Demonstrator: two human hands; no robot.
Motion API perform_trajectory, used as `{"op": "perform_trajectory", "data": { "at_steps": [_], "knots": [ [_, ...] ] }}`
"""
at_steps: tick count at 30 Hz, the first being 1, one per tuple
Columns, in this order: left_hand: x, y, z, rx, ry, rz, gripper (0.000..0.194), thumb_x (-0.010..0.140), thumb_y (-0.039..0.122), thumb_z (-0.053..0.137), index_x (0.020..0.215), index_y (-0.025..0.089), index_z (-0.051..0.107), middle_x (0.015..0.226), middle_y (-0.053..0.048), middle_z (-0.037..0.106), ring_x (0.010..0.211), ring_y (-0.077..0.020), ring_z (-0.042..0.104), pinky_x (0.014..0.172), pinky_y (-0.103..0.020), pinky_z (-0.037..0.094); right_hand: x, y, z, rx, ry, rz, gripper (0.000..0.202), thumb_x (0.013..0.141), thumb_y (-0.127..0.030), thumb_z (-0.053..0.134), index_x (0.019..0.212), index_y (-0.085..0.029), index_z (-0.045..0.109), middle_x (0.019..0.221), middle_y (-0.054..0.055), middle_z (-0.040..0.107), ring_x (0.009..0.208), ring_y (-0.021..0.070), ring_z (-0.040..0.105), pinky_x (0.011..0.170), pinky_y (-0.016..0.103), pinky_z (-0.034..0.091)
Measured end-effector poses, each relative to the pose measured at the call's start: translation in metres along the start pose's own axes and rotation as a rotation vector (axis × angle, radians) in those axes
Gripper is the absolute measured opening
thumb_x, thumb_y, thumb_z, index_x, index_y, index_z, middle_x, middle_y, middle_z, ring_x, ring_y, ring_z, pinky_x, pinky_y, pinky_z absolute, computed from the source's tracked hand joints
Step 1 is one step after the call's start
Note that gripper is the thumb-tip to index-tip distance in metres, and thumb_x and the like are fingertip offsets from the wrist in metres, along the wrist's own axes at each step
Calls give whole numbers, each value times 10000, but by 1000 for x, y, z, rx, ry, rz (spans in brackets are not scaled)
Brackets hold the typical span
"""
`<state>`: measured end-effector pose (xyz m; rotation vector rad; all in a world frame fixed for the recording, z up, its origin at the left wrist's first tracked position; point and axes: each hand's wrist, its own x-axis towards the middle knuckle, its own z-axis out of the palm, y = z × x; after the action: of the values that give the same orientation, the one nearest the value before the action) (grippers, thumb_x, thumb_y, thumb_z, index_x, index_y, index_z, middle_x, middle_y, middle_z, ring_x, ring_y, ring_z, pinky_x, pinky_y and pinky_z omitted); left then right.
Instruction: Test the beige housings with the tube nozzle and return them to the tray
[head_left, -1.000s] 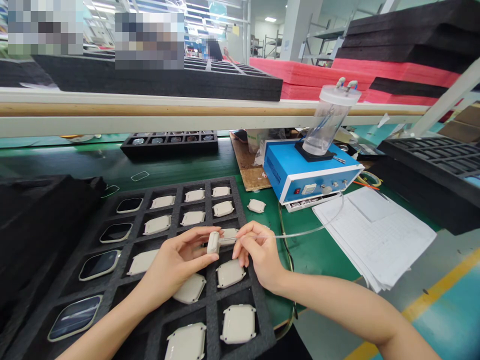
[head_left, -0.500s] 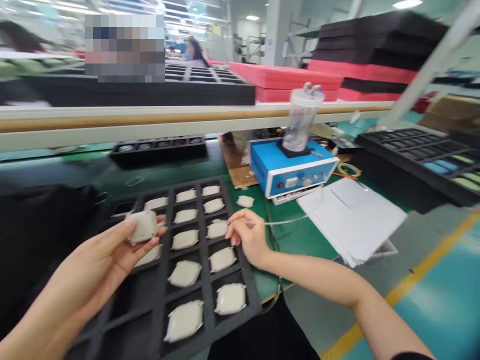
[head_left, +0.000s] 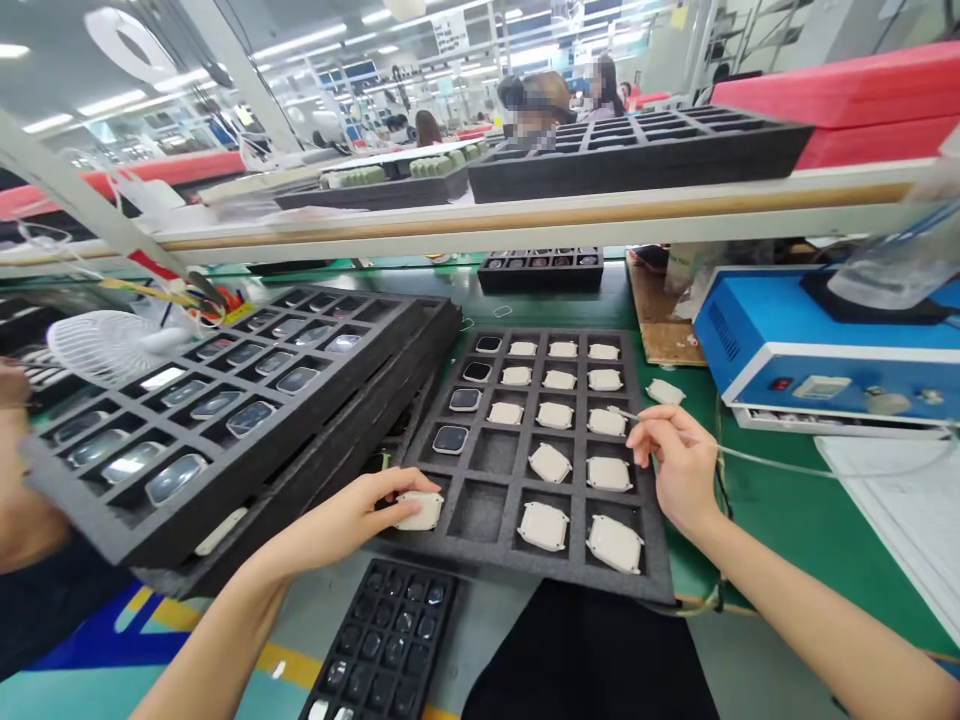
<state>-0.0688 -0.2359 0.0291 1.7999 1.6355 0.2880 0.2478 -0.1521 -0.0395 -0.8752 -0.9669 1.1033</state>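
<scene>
At the near-left corner of the foam tray [head_left: 495, 549], the cream watch case [head_left: 421, 511] is pinched by the left hand [head_left: 364, 515]; farther right, a clear tube [head_left: 780, 465] is gripped by the right hand [head_left: 679, 470].

- A cream, rounded-square watch case [head_left: 421, 512] is lying nearly flat at the near-left corner of the black foam tray [head_left: 496, 553].
- A thin, clear tube [head_left: 795, 465] is sagging beyond the tray's right edge, its slender tip [head_left: 621, 413] pointing left over the rightmost column.
</scene>
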Motion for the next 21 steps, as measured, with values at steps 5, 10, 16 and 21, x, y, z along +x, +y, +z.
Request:
{"op": "perform_trajectory", "data": {
  "at_steps": [5, 10, 16, 21],
  "knots": [
    [0, -4, -4, -40, 54, 44, 244, 780, 363, 530, 911, 239, 694, 974, -48, 682, 934, -246, 602, 860, -327, 463, 2, 2, 0, -12, 8, 6, 15, 710, -172, 559, 719, -160, 562, 509, -10, 605, 360, 85, 456, 363, 202, 350],
    [4, 13, 7, -279, 217, -39, 254, 764, 346, 576, 947, 197, 670, 928, -61, 699, 867, -234, 638, 810, -343, 499, 2, 1, 1, -11, -10, 26, 9, 711, -162, 557, 718, -159, 563, 509, -14, 605, 363, 85, 461, 365, 198, 349],
    [64, 34, 27, -94, 198, 173, 276, 809, 331, 496, 919, 127, 646, 876, -74, 701, 777, -198, 644, 682, -275, 502, 2, 1, 0, -15, -10, 39, 10, 714, -154, 558, 718, -162, 562, 508, -15, 605, 366, 83, 456, 368, 196, 344],
    [84, 31, 20, 66, 80, 251, 215, 769, 308, 556, 849, 185, 714, 801, -34, 714, 715, -190, 627, 651, -264, 466, 3, 2, 0, -15, -25, 57, 25, 719, -141, 546, 720, -160, 563, 513, -14, 605, 370, 81, 455, 371, 194, 343]
  ]
}}
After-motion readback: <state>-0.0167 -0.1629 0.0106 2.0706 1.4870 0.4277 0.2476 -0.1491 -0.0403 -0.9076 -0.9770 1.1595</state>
